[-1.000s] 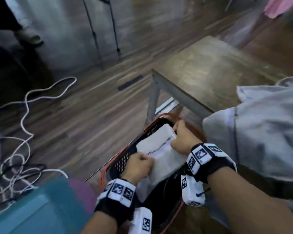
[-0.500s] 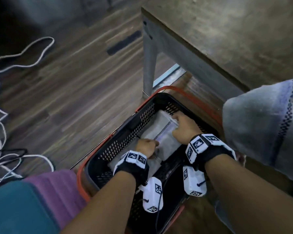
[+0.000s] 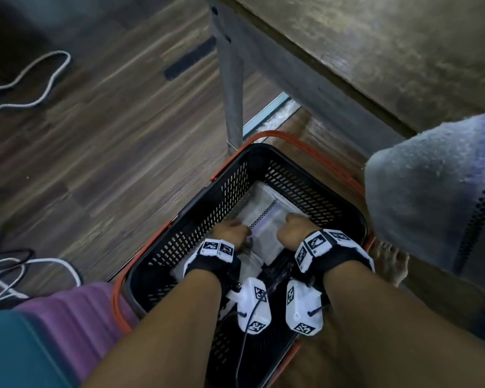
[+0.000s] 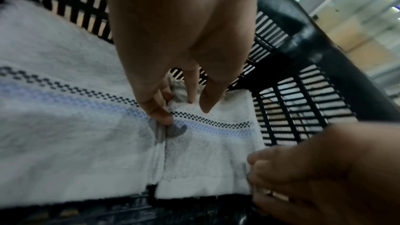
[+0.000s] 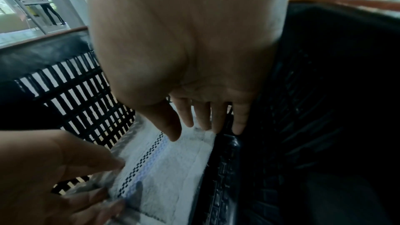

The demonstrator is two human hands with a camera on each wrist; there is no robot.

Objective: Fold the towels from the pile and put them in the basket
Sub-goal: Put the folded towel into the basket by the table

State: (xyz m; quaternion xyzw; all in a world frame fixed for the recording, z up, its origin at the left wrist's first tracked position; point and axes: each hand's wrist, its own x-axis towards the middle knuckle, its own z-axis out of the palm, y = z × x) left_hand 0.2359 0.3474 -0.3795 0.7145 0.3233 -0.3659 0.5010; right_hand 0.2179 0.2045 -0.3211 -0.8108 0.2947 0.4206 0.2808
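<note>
Two hands are down inside the black basket point(image 3: 314, 197), which sits on the floor beside the table leg point(image 3: 230, 88), and I read this as the settling stage of one placement. The folded white towel point(image 3: 266, 219) with its checkered stripe lies flat on the basket floor toward the 12 o'clock end, beside another folded towel point(image 4: 65, 143) already lying there; their edges touch.

My left hand point(image 3: 231, 231) is at the towel's 9 o'clock edge: in the left wrist view its thumb and fingers point(image 4: 159, 114) pinch a small bunch of cloth right at the seam between the two towels, I judge to tuck that edge down so the fold does not spring open. My right hand point(image 3: 290, 229) sits at the 3 o'clock side. The right wrist view shows its fingers point(image 5: 201, 117) straight and spread, released, just over the towel's far edge near the basket wall; whether they press the cloth I cannot tell.

Up at 2 o'clock, an unfolded grey towel point(image 3: 431, 191) hangs over the table point(image 3: 375, 46) edge, so more folding remains.
</note>
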